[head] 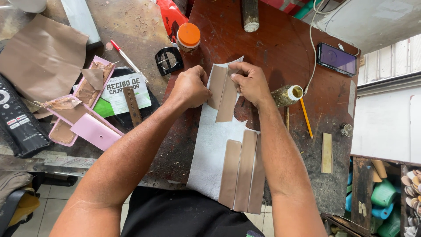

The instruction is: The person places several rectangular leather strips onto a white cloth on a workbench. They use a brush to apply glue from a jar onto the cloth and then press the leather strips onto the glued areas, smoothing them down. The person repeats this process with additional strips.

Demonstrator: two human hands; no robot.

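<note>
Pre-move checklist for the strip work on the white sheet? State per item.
1. Both hands on the upper tan strips: ok. Left hand and right hand press at their top end.
2. Upper strips lie on the white sheet: ok, though they sit at a slight angle.
3. Three lower tan strips laid side by side: ok, apart from the hands.
4. Sheet supported: not ok, its lower edge overhangs the bench.
5. Orange-lidded jar closed: ok.
6. Strips bonded down: cannot tell.
</note>
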